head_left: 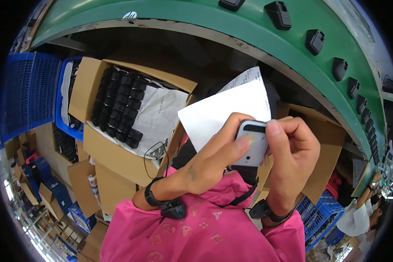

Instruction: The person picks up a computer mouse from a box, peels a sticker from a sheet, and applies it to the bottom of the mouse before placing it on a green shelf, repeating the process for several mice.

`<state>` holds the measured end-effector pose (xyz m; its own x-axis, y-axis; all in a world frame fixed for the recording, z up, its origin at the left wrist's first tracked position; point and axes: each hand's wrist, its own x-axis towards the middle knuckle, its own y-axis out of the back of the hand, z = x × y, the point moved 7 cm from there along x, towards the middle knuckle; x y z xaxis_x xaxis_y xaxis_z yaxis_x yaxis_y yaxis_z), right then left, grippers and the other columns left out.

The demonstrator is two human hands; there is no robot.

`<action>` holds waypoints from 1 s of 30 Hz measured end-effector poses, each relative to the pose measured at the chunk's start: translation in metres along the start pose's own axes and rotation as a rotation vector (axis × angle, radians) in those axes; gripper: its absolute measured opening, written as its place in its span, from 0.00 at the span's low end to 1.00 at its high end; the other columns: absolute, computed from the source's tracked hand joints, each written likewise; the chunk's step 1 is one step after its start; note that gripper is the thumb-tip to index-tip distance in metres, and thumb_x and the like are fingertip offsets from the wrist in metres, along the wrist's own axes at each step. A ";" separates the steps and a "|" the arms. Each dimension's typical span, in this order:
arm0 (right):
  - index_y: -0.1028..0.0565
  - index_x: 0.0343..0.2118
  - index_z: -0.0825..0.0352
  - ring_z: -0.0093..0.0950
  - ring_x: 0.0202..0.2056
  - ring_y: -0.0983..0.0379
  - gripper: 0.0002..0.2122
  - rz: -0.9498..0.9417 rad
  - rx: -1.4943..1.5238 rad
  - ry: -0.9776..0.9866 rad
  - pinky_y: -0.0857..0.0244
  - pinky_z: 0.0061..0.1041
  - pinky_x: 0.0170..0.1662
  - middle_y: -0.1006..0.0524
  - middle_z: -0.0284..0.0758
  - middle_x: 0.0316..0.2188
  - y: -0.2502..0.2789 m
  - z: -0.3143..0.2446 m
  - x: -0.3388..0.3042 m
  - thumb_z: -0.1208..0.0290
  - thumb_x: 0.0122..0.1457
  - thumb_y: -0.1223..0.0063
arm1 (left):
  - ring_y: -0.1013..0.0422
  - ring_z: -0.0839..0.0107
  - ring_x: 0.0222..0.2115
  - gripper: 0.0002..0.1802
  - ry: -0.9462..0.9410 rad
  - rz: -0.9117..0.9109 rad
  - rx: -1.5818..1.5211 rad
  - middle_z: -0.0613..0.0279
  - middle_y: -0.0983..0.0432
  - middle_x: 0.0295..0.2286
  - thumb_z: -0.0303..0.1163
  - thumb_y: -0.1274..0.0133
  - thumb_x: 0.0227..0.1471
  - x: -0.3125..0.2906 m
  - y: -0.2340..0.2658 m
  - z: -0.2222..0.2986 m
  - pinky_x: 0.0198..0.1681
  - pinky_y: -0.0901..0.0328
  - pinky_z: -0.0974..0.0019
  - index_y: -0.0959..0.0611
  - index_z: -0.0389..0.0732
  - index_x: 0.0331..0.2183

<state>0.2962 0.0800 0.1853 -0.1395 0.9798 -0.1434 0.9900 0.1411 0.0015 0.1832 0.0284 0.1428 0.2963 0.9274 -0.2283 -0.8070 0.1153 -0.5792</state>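
Observation:
In front of my chest, my left hand [212,161] is closed round a flat silver-grey device [256,146] with rounded corners and a black strip near its upper end. The left thumb lies across its face. My right hand [294,155] holds the device's right side, thumb at the upper right corner and fingers curled; part of that edge is hidden. Just beyond the hands a white sheet of paper [222,113] lies at an angle, with print on its folded far corner. Each wrist wears a black strap with a small black unit.
A green work surface [170,15] curves across the far side, carrying several black plastic pieces [278,16]. Left stands an open carton [113,155] with rows of black parts [122,98]. Blue crates [28,94] lie beyond it. Another carton [325,161] stands right; a person [356,218] is farther right.

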 end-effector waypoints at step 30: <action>0.25 0.31 0.76 0.17 0.24 0.32 0.06 -0.156 0.023 -0.001 0.39 0.14 0.28 0.26 0.34 0.27 -0.012 0.003 -0.002 0.78 0.58 0.51 | 0.28 0.68 0.36 0.30 0.020 0.208 0.064 0.56 0.29 0.40 0.52 0.69 0.62 -0.023 0.022 0.010 0.35 0.31 0.69 0.36 0.35 0.52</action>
<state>0.2846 0.0754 0.1824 -0.2914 0.9462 -0.1407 0.9566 0.2881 -0.0439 0.1535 0.0133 0.1431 0.1295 0.9265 -0.3533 -0.8824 -0.0549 -0.4673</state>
